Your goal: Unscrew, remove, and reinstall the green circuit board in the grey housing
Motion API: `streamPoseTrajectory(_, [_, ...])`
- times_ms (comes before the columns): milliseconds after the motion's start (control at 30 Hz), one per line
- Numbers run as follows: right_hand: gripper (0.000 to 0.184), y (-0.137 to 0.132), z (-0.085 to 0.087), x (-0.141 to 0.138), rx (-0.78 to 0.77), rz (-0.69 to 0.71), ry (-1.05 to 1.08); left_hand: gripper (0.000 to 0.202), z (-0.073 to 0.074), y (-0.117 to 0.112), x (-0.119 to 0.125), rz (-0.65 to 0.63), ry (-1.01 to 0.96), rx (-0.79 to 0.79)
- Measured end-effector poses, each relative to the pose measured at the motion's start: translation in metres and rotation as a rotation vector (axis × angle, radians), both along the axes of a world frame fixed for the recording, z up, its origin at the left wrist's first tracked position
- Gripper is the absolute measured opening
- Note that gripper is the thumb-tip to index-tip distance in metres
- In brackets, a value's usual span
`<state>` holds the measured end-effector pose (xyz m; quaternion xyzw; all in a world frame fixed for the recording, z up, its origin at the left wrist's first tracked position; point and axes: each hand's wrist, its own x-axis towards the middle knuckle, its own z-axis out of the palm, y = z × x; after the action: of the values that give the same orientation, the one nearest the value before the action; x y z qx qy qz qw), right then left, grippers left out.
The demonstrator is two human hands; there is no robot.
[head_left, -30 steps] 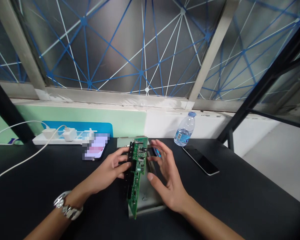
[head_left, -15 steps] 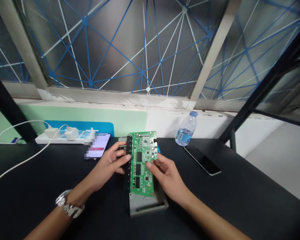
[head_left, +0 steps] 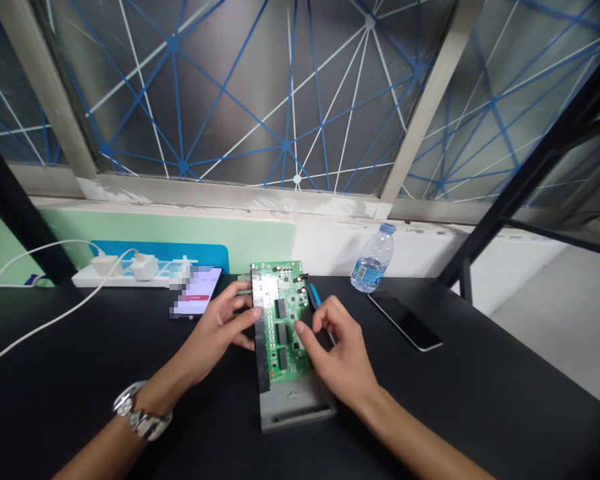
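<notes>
A green circuit board [head_left: 287, 313] with a black connector strip [head_left: 261, 347] along its left edge lies in or just above a grey metal tray [head_left: 297, 407], whose near end shows bare. My left hand [head_left: 225, 320] holds the strip from the left, thumb on top and fingers curled round the side. At the board's right edge is my right hand [head_left: 337, 343], its thumb over the board and its index finger bent and apart from the thumb. Whether that thumb touches the board I cannot tell. A blue pen-like object [head_left: 315, 295] shows behind the right fingers.
A water bottle [head_left: 373, 260] stands at the back right, with a dark phone [head_left: 405, 320] before it. To the left lie a lit phone [head_left: 197, 291] and a white power strip [head_left: 87, 277] with cables. A window [head_left: 240, 100] and low wall are behind the black table [head_left: 460, 407].
The board has tilted and shifted slightly left, now showing glare at its upper left. My right fingers have come off its right edge, and the blue object is more exposed.
</notes>
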<state>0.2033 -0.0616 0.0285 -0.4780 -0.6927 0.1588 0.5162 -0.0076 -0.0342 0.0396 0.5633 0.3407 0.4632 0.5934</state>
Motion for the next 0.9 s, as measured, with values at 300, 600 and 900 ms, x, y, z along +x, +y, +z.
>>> streamPoseTrajectory(300, [0.012, -0.008, 0.001, -0.009, -0.122, 0.115, -0.208, 0.046, -0.002, -0.009, 0.011, -0.045, 0.055, 0.055])
streamPoseTrajectory(600, [0.016, -0.012, 0.002, -0.013, -0.243, 0.321, 0.072, 0.069, -0.011, -0.011, 0.016, -0.058, -0.015, -0.029])
streamPoseTrajectory(900, [0.023, -0.013, 0.003, -0.011, -0.287, 0.369, 0.122, 0.07, -0.011, -0.014, 0.019, -0.037, -0.09, -0.072])
